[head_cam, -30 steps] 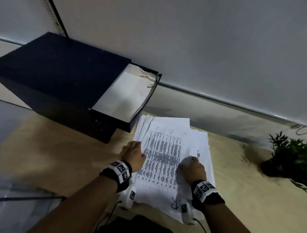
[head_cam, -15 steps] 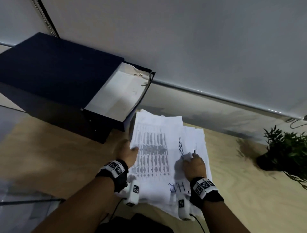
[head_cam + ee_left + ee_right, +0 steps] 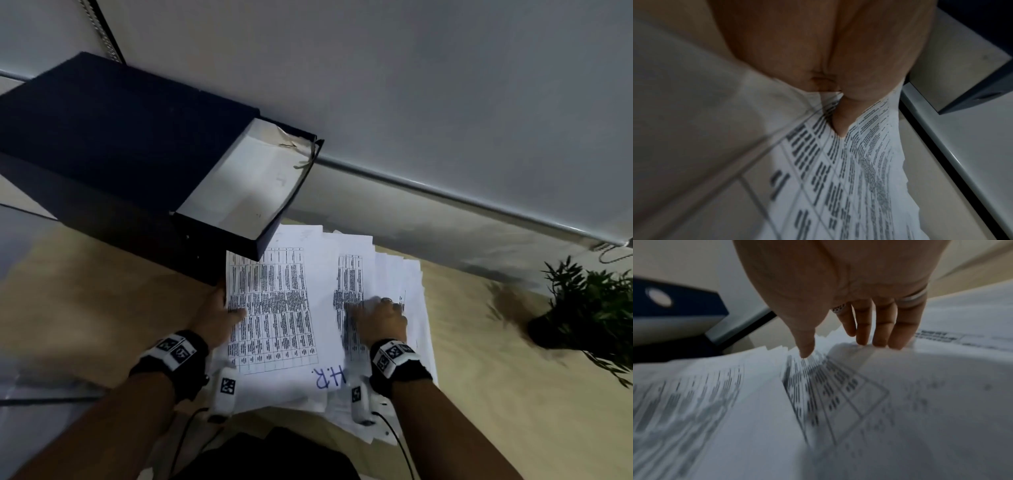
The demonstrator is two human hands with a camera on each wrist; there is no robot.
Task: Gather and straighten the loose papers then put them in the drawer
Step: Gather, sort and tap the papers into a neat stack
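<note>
Loose papers (image 3: 294,308), fanned out on a pale wooden desk (image 3: 479,359), far edges uneven and stepped toward the right. Top sheet printed with a dense table, "H.R." handwritten in blue near its near edge. Left hand (image 3: 219,315) at the left edge of the pile, thumb lying on top of the printed sheet, remaining fingers hidden below the edge, so grasping the left side of the stack; from the left wrist view, thumb (image 3: 840,120) pressed onto the print, sheets bent up around it. Right hand (image 3: 380,318) spread flat on the right part of the pile, fingers straight and relaxed, pressing down rather than gripping; seen from the right wrist, fingertips (image 3: 879,337) touching a sheet's far edge, thumb tip on the printed table, rings on two fingers. Dark blue drawer box (image 3: 113,147) standing at the far left of the desk, its drawer (image 3: 308,178) pulled out toward the right, pale lining showing inside, overhanging the far left corner of the papers. Small green plant (image 3: 589,308) at the far right, well apart from the pile. Grey wall (image 3: 411,85) behind. Black wristbands with printed markers on both wrists.
</note>
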